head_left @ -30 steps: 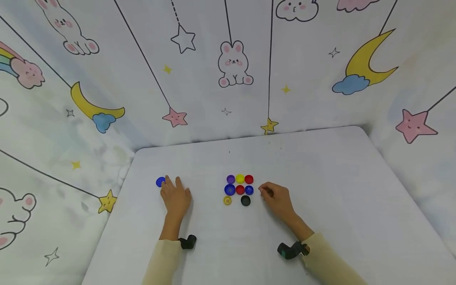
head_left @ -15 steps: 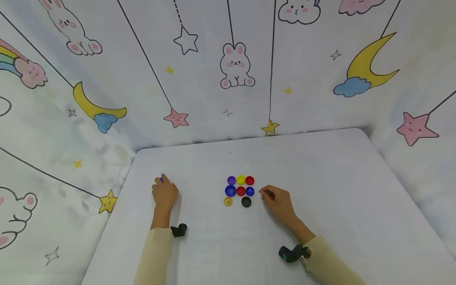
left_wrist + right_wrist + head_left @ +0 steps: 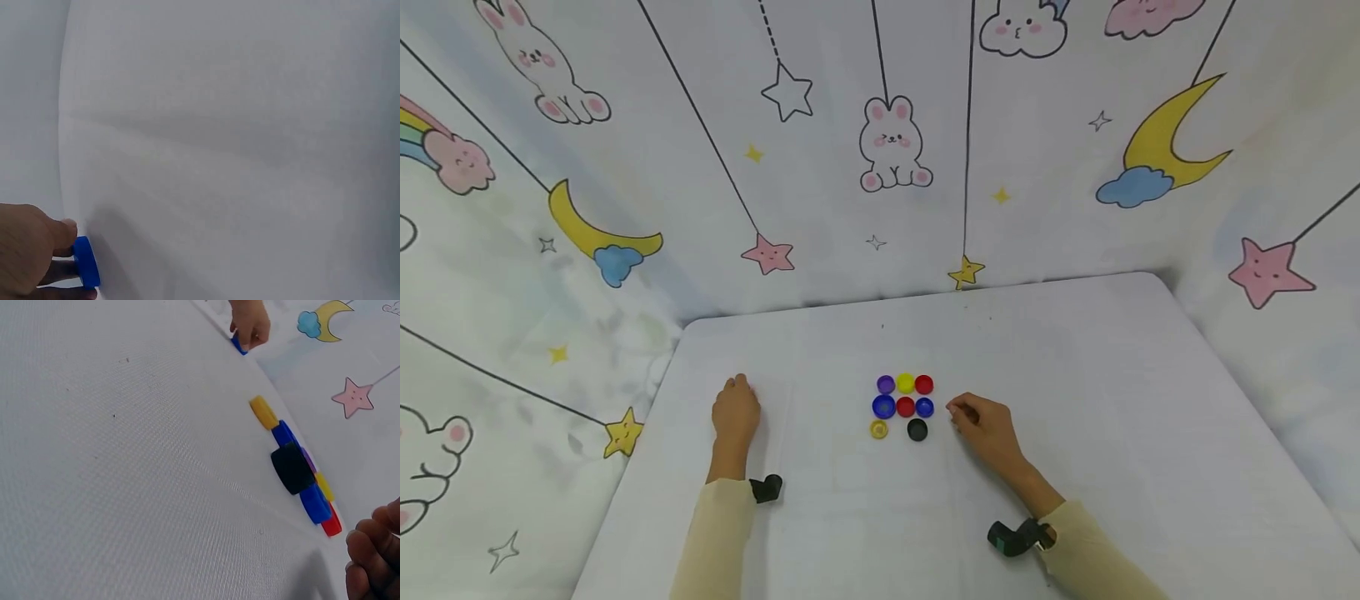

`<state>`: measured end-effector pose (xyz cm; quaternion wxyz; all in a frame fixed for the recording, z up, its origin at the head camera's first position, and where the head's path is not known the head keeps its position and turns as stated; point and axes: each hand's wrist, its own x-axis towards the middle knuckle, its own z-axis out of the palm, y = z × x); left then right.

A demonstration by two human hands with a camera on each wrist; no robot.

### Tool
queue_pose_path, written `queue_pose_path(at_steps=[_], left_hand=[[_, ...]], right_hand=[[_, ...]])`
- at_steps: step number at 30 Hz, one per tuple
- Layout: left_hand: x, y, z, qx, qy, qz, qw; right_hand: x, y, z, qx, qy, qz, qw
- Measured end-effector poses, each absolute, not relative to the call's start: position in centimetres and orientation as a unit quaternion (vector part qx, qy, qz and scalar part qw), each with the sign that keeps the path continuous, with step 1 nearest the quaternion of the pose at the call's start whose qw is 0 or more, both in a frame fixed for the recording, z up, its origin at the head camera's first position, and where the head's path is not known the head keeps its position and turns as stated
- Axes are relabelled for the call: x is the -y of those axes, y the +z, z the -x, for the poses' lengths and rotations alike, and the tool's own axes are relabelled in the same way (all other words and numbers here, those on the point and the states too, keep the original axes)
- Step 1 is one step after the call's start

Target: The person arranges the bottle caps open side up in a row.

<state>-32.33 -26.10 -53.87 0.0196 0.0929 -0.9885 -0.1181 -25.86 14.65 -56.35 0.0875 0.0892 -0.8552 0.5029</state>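
At the left of the table, my left hand [image 3: 736,412] pinches a blue bottle cap [image 3: 87,262] between thumb and fingers. The head view hides this cap behind the hand; the left wrist view has it standing on edge in the grip. My right hand [image 3: 985,421] rests at the right of the grouped caps, fingers loosely curled, with nothing seen in it. Nearest to it are a blue cap [image 3: 924,407] and a black cap [image 3: 917,430]. A yellow cap [image 3: 879,429] lies left of the black one, with a gap between them.
Behind these, a purple cap [image 3: 885,384], a bright yellow cap [image 3: 906,383] and a red cap [image 3: 924,384] form the back row. A larger blue cap [image 3: 883,407] and another red cap [image 3: 906,407] fill the middle row. A printed cloth wall [image 3: 820,208] borders the white table [image 3: 1075,350].
My left hand has moved left over the loose blue cap, and its spread fingers have closed on it. The right hand and the grouped caps stay in place.
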Motion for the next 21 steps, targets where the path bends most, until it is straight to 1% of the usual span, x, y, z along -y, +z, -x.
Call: queue_pose_path(at_steps=[4,6,11,14,17,21], left_hand=[[25.9,-54.3,32.0,0.991,-0.108,-0.074,0.035],[25.5,-54.2,31.9,0.992,-0.105,-0.065,0.032],[23.2,-54.3,31.2,0.991,-0.122,-0.049,0.021],[21.6,-54.4,30.2,0.986,-0.162,-0.029,0.032],[19.4,-54.1,29.1,0.971,-0.226,0.0,0.076],[16.1,-53.4,27.9,0.941,-0.292,0.051,0.163]], right_hand=[[-14.4,-56.5,25.9,0.859,0.497,-0.09,0.089],[-14.3,-56.4,25.9,0.859,0.497,-0.088,0.087],[-14.3,-55.9,25.7,0.855,0.504,-0.092,0.084],[-14.3,-55.7,25.6,0.849,0.511,-0.1,0.086],[-14.2,-55.3,25.6,0.844,0.518,-0.105,0.089],[-13.7,-54.7,25.5,0.839,0.524,-0.115,0.089]])
